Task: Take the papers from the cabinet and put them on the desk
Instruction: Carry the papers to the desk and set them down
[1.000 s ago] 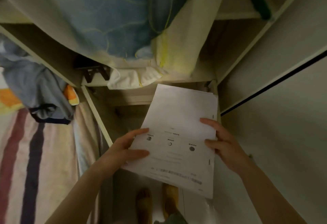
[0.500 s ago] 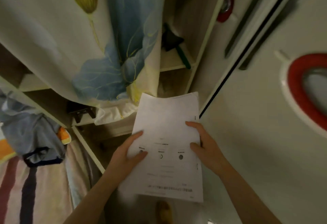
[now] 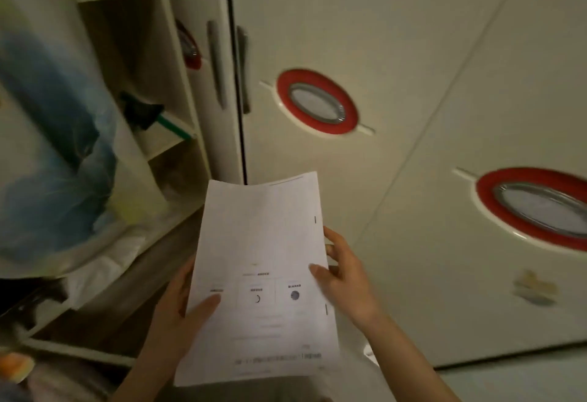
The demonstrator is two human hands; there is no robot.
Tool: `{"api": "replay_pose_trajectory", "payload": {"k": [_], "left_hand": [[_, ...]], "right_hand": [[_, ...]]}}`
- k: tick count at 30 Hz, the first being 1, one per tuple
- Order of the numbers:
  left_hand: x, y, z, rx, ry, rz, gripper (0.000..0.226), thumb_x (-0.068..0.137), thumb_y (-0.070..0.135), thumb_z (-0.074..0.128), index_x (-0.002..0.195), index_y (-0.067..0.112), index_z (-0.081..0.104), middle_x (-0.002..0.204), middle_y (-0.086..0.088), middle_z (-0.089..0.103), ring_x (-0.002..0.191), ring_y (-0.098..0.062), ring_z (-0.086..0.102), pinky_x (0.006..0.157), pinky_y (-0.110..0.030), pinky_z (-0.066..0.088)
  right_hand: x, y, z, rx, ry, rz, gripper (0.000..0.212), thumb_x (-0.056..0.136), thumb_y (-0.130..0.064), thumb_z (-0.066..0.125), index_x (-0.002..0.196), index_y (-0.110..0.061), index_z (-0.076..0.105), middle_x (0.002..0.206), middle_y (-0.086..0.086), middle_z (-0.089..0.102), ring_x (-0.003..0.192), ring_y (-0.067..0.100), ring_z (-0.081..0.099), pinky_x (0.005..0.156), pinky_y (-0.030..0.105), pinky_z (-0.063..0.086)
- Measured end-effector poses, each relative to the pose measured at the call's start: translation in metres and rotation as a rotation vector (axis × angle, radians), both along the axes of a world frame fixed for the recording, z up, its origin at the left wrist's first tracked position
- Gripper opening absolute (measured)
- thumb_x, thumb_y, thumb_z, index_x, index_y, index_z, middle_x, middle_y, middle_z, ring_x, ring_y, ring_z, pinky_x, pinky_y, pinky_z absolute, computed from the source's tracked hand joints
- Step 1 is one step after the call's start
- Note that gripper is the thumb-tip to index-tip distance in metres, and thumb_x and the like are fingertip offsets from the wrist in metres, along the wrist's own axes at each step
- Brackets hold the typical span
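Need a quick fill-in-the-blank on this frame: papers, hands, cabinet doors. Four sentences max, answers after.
1. The papers are held by ____ hands.
2. The left hand has its ____ lying on the printed side of the top sheet.
3. The oval inset on the closed cabinet door has a ____ rim.
4. The right hand grips the papers at their ____ edge.

Answers: both; thumb; red; right
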State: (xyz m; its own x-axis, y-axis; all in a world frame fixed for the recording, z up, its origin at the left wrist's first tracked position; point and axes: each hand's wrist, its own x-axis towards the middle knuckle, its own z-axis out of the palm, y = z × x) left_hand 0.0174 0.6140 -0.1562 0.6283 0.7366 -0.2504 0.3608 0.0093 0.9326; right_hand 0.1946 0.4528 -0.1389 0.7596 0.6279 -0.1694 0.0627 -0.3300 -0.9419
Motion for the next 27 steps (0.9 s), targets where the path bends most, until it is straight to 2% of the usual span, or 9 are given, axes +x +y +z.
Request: {"api": "replay_pose_trajectory", "payload": {"k": [4,7,10,13,16,19,21,24,27], "left_hand": [[0.014,-0.042,0.009,-0.076,-0.05,-0.13,0.066,0.08,0.015,0.067,0.135,0.033,0.035,0.122,0.002,0.055,0.096,-0.013,0.058,0.074,-0.029,0.048],[0.031,-0.085,0.015,-0.115,-0.07,-0.248,0.063,0.081,0.01,0.065,0.131,0.034,0.035,0.106,0.017,0.054,0.085,-0.001,0.054,0.061,-0.016,0.044],[0.049,-0.14,0.017,-0.12,-0.08,-0.382,0.057,0.079,-0.003,0.064,0.118,0.033,0.042,0.095,0.02,0.059,0.082,-0.003,0.061,0.047,-0.009,0.049],[0.07,-0.203,0.013,-0.123,-0.079,-0.521,0.056,0.075,-0.009,0.066,0.114,0.028,0.049,0.084,0.02,0.07,0.08,0.006,0.066,0.051,-0.005,0.049],[0.09,-0.283,0.017,-0.171,-0.079,-0.651,0.056,0.073,-0.012,0.066,0.114,0.021,0.047,0.091,0.019,0.06,0.069,0.012,0.064,0.05,-0.006,0.048],[0.106,-0.371,0.015,-0.167,-0.108,-0.799,0.057,0.069,-0.024,0.062,0.097,0.024,0.051,0.08,0.02,0.065,0.063,0.025,0.056,0.051,0.004,0.042],[0.114,-0.424,0.011,-0.162,-0.105,-0.893,0.058,0.069,-0.024,0.061,0.098,0.025,0.052,0.072,0.029,0.07,0.064,0.023,0.058,0.051,0.002,0.043],[0.13,-0.506,0.005,-0.238,-0.075,-0.939,0.044,0.079,-0.014,0.058,0.099,0.026,0.059,0.079,0.01,0.072,0.062,0.013,0.064,0.051,-0.009,0.051],[0.145,-0.58,0.007,-0.299,-0.037,-1.047,0.038,0.085,-0.003,0.056,0.089,0.035,0.058,0.081,0.009,0.074,0.058,0.004,0.067,0.052,-0.024,0.053]], "right_hand": [[-0.004,-0.069,0.007,-0.004,0.02,-0.154,0.057,0.081,0.008,0.054,0.124,-0.029,0.048,0.1,-0.006,0.07,0.09,0.002,0.067,0.069,0.013,0.053],[-0.01,-0.129,0.011,0.0,0.07,-0.275,0.058,0.081,0.004,0.055,0.125,-0.032,0.049,0.1,0.005,0.073,0.091,0.017,0.07,0.075,0.026,0.056],[-0.019,-0.199,0.011,0.01,0.092,-0.424,0.059,0.08,0.003,0.054,0.113,-0.046,0.052,0.096,0.005,0.075,0.086,0.021,0.071,0.076,0.039,0.058],[-0.033,-0.278,0.011,0.017,0.121,-0.586,0.058,0.079,0.003,0.055,0.112,-0.046,0.053,0.093,0.004,0.076,0.083,0.019,0.072,0.079,0.044,0.058],[-0.05,-0.365,0.014,0.03,0.119,-0.733,0.057,0.07,-0.012,0.056,0.117,-0.043,0.051,0.097,0.005,0.075,0.089,0.022,0.071,0.083,0.047,0.057],[-0.071,-0.456,0.018,0.025,0.117,-0.877,0.056,0.076,-0.003,0.056,0.113,-0.045,0.052,0.096,0.004,0.075,0.088,0.02,0.07,0.084,0.046,0.056],[-0.084,-0.508,0.02,0.029,0.113,-0.964,0.058,0.08,0.003,0.054,0.111,-0.045,0.053,0.097,0.005,0.075,0.089,0.02,0.07,0.083,0.045,0.057],[-0.105,-0.587,0.023,0.086,0.12,-1.101,0.056,0.082,0.006,0.053,0.113,-0.041,0.054,0.096,0.005,0.075,0.089,0.023,0.071,0.079,0.042,0.058],[-0.124,-0.651,0.027,0.154,0.116,-1.236,0.053,0.082,0.009,0.051,0.112,-0.035,0.055,0.09,0.005,0.077,0.083,0.024,0.072,0.072,0.038,0.058]]}}
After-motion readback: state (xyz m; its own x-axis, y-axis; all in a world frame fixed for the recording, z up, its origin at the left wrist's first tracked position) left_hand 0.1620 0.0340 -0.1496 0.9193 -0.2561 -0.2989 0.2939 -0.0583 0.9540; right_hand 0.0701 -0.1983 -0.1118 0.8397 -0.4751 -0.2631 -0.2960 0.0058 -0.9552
